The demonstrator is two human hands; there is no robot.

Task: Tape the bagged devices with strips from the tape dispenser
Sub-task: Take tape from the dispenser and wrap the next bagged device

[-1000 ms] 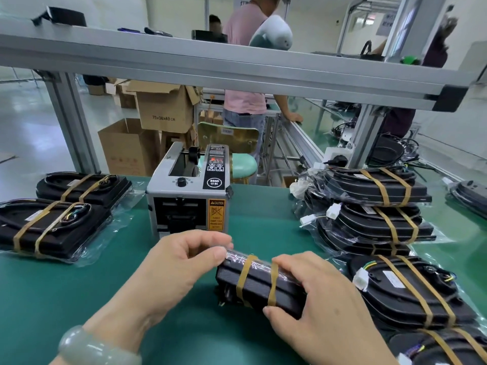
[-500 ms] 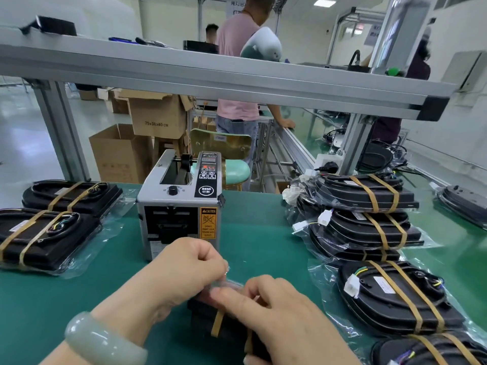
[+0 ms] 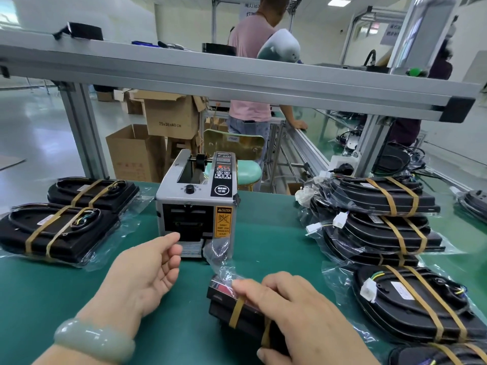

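Mid-unit: right hand (image 3: pixel 303 314) is gripping the black, brown-banded device in its clear plastic bag (image 3: pixel 221 309) at 5 o'clock, bag tail sticking up untaped, and empty left hand (image 3: pixel 143 270) is hanging open just beside the grey box-shaped tape dispenser (image 3: pixel 195 196) at 12 o'clock, so strip-pull and sealing look pending.

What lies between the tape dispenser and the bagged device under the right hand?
Head view: a loose clear bag end stands up from the bagged device, close to the tape dispenser, above bare green mat. The right hand grips the device.
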